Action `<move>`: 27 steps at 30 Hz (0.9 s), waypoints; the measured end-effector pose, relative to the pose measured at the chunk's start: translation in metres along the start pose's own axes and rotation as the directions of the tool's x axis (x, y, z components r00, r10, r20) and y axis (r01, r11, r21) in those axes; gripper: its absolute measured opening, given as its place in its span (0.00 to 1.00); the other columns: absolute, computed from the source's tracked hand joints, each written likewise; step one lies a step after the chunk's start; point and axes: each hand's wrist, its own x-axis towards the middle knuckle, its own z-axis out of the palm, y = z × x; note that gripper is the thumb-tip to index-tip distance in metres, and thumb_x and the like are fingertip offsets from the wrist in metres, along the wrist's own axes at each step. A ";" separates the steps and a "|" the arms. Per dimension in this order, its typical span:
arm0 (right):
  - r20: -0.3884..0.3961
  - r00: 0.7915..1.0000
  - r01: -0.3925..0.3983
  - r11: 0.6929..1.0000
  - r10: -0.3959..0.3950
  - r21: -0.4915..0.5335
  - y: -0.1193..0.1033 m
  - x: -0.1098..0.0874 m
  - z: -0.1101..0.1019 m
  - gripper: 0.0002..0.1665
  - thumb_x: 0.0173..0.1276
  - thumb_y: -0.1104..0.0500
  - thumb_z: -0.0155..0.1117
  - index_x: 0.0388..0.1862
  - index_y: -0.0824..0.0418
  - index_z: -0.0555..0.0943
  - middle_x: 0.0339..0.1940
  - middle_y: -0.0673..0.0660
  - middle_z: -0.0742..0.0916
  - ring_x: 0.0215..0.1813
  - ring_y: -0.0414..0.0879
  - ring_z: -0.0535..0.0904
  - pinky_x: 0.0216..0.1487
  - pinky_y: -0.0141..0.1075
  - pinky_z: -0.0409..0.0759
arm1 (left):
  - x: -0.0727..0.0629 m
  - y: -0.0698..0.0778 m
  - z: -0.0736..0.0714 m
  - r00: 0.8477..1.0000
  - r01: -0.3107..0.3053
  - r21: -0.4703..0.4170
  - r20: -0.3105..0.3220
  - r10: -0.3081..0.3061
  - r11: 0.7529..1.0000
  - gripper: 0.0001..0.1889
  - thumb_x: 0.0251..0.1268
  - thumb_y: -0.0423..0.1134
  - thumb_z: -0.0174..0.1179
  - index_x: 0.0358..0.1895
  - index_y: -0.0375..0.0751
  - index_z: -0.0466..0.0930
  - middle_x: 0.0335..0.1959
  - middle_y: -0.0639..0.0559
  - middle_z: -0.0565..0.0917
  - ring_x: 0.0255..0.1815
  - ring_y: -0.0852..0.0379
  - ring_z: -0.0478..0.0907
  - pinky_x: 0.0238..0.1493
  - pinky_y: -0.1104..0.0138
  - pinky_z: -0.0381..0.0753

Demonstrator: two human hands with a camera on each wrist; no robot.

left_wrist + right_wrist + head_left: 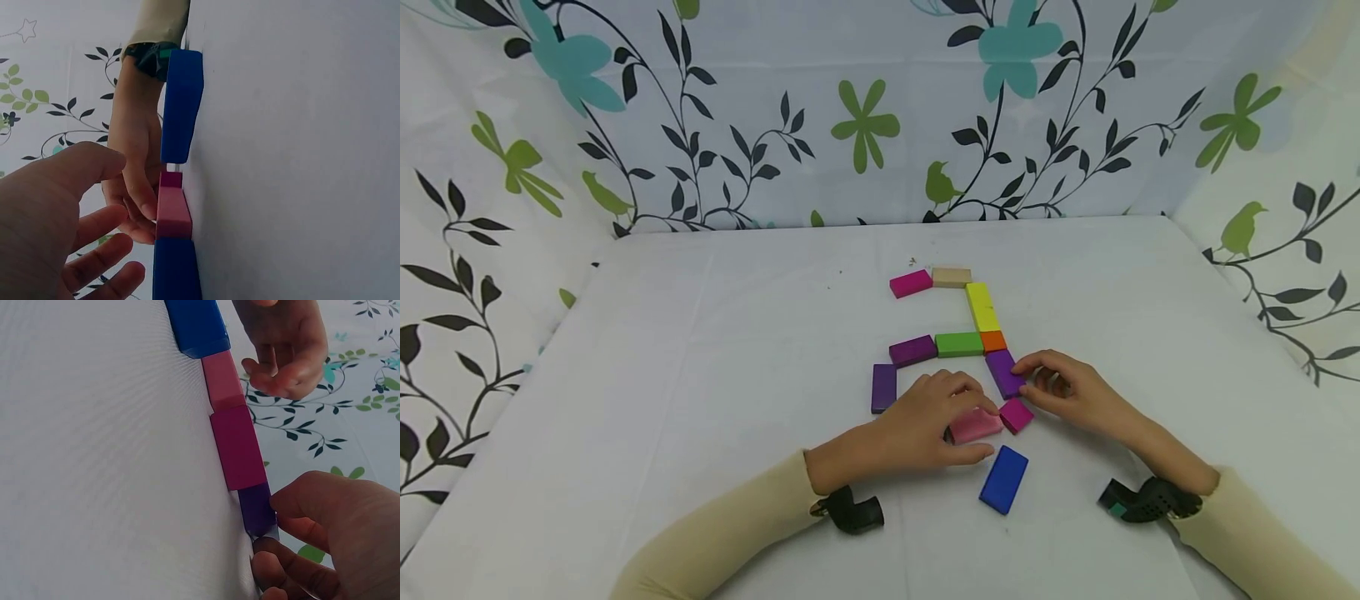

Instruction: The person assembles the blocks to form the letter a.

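Observation:
In the head view my left hand (925,421) hovers with spread fingers over a pink block (976,425). Its thumb and fingertips stand apart in the left wrist view, nothing between them. A blue block (178,269) adjoins the pink one there and is mostly hidden by my left hand in the head view. My right hand (1075,392) pinches a purple block (257,509) with thumb and fingertips at its side. A magenta block (239,449) lies between the purple and pink ones. Apart from the row, nearer me, lies another blue block (1003,480).
The row continues away from me through an orange block (993,342) and yellow blocks (982,307) to a tan block (951,277) and a far magenta block (911,284). A green block (958,344) branches left toward purple blocks (883,388). Patterned cloth (865,125) surrounds the white table (737,333).

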 end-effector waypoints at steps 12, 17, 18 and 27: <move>0.030 0.999 -0.035 0.998 0.036 -0.055 -0.002 0.000 -0.003 0.18 0.62 0.71 0.67 0.50 0.61 0.79 0.41 0.51 0.83 0.37 0.37 0.75 0.34 0.28 0.76 | 0.000 -0.018 -0.008 0.995 0.078 -0.020 0.061 -0.077 0.997 0.22 0.62 0.52 0.64 0.58 0.51 0.78 0.49 0.57 0.80 0.45 0.65 0.74 0.49 0.67 0.70; 0.002 1.000 -0.004 0.996 0.004 -0.091 -0.005 0.001 -0.006 0.18 0.60 0.73 0.67 0.49 0.62 0.80 0.41 0.52 0.84 0.37 0.37 0.77 0.35 0.28 0.77 | 0.000 -0.023 -0.005 0.994 0.078 -0.068 0.080 -0.072 0.995 0.23 0.61 0.53 0.65 0.57 0.50 0.78 0.44 0.59 0.81 0.43 0.66 0.74 0.45 0.70 0.69; -0.008 1.000 0.012 0.996 -0.012 -0.091 -0.006 0.001 -0.007 0.18 0.59 0.74 0.67 0.48 0.63 0.81 0.41 0.53 0.85 0.37 0.37 0.77 0.35 0.27 0.77 | 0.001 -0.025 -0.005 0.994 0.077 -0.076 0.081 -0.071 0.994 0.23 0.60 0.53 0.66 0.56 0.50 0.79 0.43 0.59 0.81 0.43 0.66 0.74 0.45 0.70 0.69; 0.076 0.986 0.146 0.987 -0.151 0.069 -0.014 0.003 -0.009 0.22 0.55 0.78 0.66 0.46 0.59 0.82 0.40 0.52 0.83 0.34 0.37 0.74 0.29 0.28 0.73 | 0.001 -0.028 -0.004 0.995 0.078 -0.104 0.072 -0.071 0.991 0.18 0.59 0.51 0.68 0.51 0.50 0.82 0.37 0.61 0.81 0.40 0.67 0.74 0.43 0.71 0.68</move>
